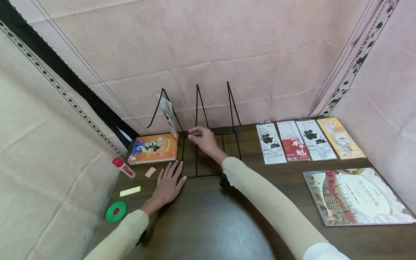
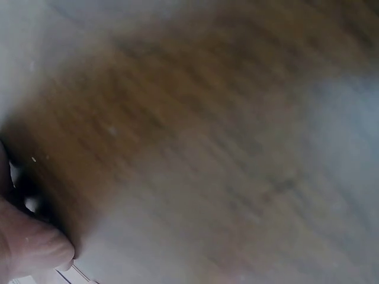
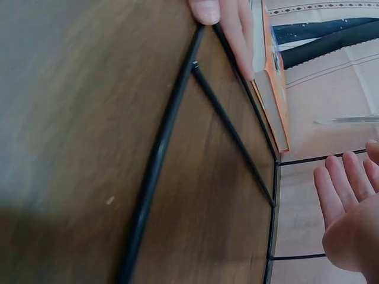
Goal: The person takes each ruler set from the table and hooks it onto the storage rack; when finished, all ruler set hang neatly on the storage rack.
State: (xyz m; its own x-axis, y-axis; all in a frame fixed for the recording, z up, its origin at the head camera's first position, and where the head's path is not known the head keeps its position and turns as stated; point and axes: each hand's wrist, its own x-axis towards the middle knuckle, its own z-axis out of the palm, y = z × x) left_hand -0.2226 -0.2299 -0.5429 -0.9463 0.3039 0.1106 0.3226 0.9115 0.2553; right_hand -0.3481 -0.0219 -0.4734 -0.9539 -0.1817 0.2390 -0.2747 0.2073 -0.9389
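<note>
Cream sleeves (image 1: 272, 198) reach across a dark desk (image 1: 201, 216) to a black wire rack (image 3: 159, 155), where the left hand (image 1: 167, 186) lies flat, fingers spread, at the front left corner. The right hand (image 1: 205, 141) hangs near the middle wire loop (image 1: 196, 108), its grip loose, with nothing visible in it. One thin card (image 1: 168, 112) stands tilted at the leftmost loop. Work at the rack appears at an early stage: an orange book (image 1: 154, 151) lies flat beside it, while four packets (image 1: 271, 142) and a large picture book (image 1: 362, 198) lie farther right, all outside the wires.
</note>
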